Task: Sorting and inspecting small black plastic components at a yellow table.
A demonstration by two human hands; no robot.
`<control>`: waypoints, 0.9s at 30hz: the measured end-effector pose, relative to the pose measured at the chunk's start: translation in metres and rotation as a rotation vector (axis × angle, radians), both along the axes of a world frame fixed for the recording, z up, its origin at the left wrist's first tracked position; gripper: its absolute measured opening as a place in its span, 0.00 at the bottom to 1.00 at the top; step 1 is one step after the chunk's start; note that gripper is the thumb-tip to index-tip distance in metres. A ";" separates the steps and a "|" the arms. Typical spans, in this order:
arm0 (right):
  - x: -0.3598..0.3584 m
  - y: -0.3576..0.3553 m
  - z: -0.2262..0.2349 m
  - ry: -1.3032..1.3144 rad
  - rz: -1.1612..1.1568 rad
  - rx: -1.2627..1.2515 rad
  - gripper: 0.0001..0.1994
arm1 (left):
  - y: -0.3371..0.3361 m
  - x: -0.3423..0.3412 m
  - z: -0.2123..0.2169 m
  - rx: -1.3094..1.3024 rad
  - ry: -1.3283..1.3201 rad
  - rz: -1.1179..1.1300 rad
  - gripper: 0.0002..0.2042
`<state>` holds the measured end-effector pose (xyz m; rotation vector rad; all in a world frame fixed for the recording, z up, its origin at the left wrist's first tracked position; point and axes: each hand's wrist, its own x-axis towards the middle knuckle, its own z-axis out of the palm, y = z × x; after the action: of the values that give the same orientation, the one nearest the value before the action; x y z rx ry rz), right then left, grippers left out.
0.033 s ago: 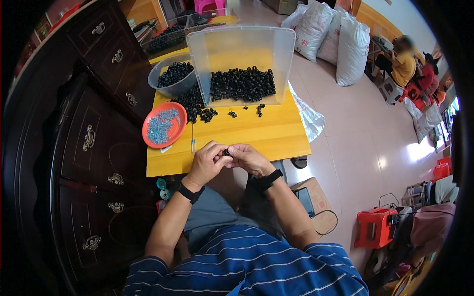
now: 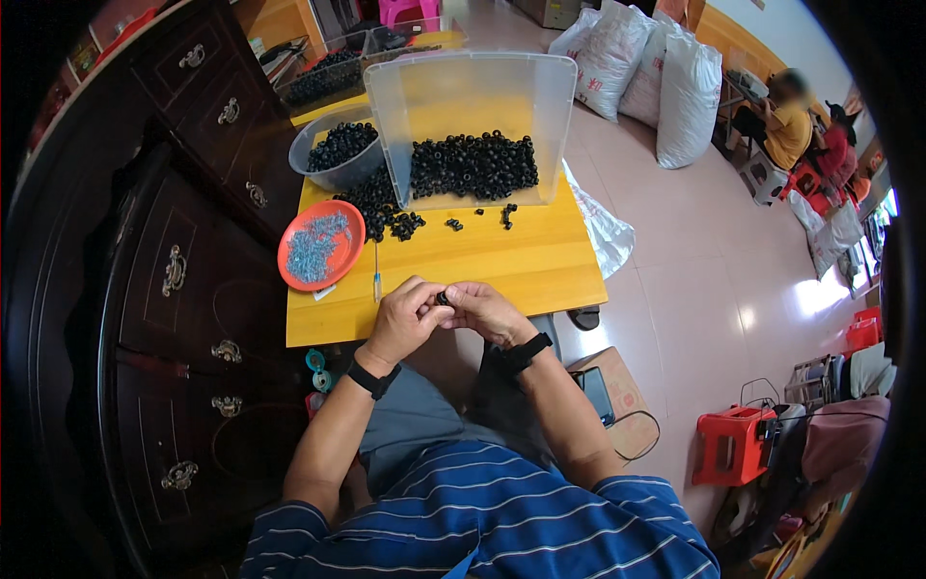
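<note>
At the near edge of the yellow table [image 2: 502, 261], my left hand [image 2: 403, 317] and my right hand [image 2: 485, 311] meet. A small black ring-shaped plastic piece [image 2: 443, 298] is pinched between the fingertips of both. Part of it is hidden by the fingers. Just beyond my left hand lies a thin screwdriver [image 2: 377, 280] with a light-blue handle. Left of that, an orange-red plate [image 2: 286, 261] holds many small, shiny bluish pieces. Loose black pieces [image 2: 400, 228] like the held one are scattered farther back on the tabletop.
A clear plastic bin [image 2: 473, 92] lies tipped toward me with black pieces inside, beside a translucent bowl [image 2: 307, 166] of more. Dark cabinets [image 2: 145, 280] line the left. White sacks [image 2: 689, 101], a red stool [image 2: 730, 446] and seated people [image 2: 786, 130] are to the right.
</note>
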<state>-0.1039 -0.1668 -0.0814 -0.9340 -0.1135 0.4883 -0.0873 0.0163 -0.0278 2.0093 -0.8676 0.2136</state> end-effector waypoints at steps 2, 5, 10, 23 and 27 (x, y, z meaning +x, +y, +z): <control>-0.001 0.000 0.001 0.001 -0.006 -0.003 0.18 | 0.001 0.001 0.000 0.005 0.002 0.000 0.12; -0.001 -0.002 -0.002 0.004 -0.007 -0.014 0.18 | 0.001 0.001 0.003 0.013 0.041 -0.024 0.12; 0.000 -0.003 -0.002 0.016 -0.006 -0.011 0.17 | 0.000 0.001 0.005 0.009 0.045 -0.015 0.11; -0.002 0.002 0.004 -0.005 -0.018 -0.074 0.15 | 0.005 0.003 -0.007 -0.073 0.047 0.009 0.10; -0.005 0.002 0.009 0.028 -0.063 0.014 0.14 | 0.004 0.003 -0.005 -0.085 0.094 -0.013 0.11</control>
<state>-0.1088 -0.1645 -0.0725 -0.9141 -0.0620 0.4421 -0.0841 0.0206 -0.0325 1.9184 -0.7988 0.1455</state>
